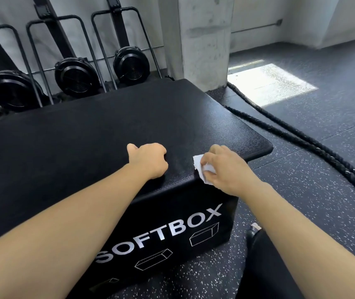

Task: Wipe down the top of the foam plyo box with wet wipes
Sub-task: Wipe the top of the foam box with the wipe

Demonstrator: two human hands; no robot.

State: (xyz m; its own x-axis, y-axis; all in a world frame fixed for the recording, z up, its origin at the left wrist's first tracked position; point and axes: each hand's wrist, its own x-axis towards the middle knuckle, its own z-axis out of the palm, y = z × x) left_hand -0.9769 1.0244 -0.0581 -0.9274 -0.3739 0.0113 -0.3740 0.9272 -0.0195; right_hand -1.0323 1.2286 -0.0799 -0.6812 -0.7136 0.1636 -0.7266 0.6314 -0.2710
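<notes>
Pinching wet wipe [197, 163] on plyo box [107, 130] top, right hand [229, 170], left hand [150, 158] curled empty

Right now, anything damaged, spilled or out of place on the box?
Nothing stands out. The plyo box top shows no tear or spill; the right hand holds a crumpled wet wipe at its near right edge, the left hand rests fisted beside it. The rope lies on the floor.

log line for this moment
right hand: grips crumpled white wet wipe at near edge | left hand: curled, on black foam plyo box top
</notes>
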